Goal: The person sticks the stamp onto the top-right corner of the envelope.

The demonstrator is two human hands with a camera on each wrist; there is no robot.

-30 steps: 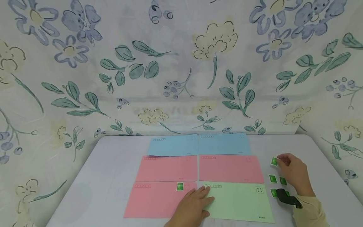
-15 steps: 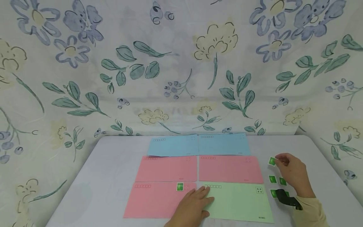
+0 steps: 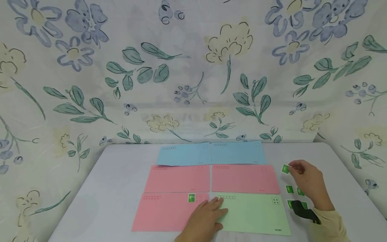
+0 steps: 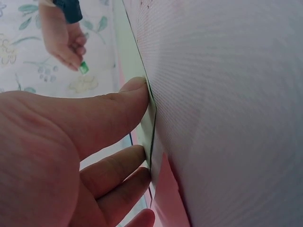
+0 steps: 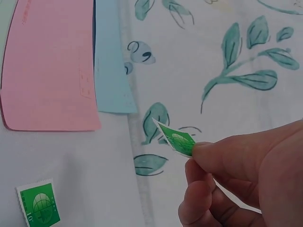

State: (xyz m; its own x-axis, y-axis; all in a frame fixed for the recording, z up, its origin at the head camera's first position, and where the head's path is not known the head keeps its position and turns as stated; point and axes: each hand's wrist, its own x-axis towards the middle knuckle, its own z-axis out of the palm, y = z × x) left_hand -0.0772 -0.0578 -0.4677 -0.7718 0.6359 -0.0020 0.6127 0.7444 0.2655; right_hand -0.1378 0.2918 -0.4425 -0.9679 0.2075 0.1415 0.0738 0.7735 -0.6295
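Observation:
Between thumb and fingertips my right hand [image 3: 308, 181] pinches a green postage stamp [image 5: 177, 139] by one edge, held above the table. My left hand [image 3: 205, 218] lies spread on the table, its fingers resting on the left end of a light green envelope [image 3: 254, 215] and the right end of the front pink envelope [image 3: 166, 215]. That pink envelope bears a green stamp [image 3: 191, 198] near its top right corner. In the left wrist view, the left thumb [image 4: 128, 101] touches the green envelope's edge.
Several loose green stamps [image 3: 289, 189] lie right of the envelopes, some partly covered by the right hand's black wrist strap [image 3: 302, 211]. Behind are two more pink envelopes [image 3: 245, 179] and two blue envelopes [image 3: 237, 154] in rows. A floral cloth [image 3: 193, 84] hangs behind the white table [image 3: 105, 188].
My right hand has moved a little to the left and slightly away from me, carrying the pinched stamp with it. My left hand has stayed in place on the envelopes.

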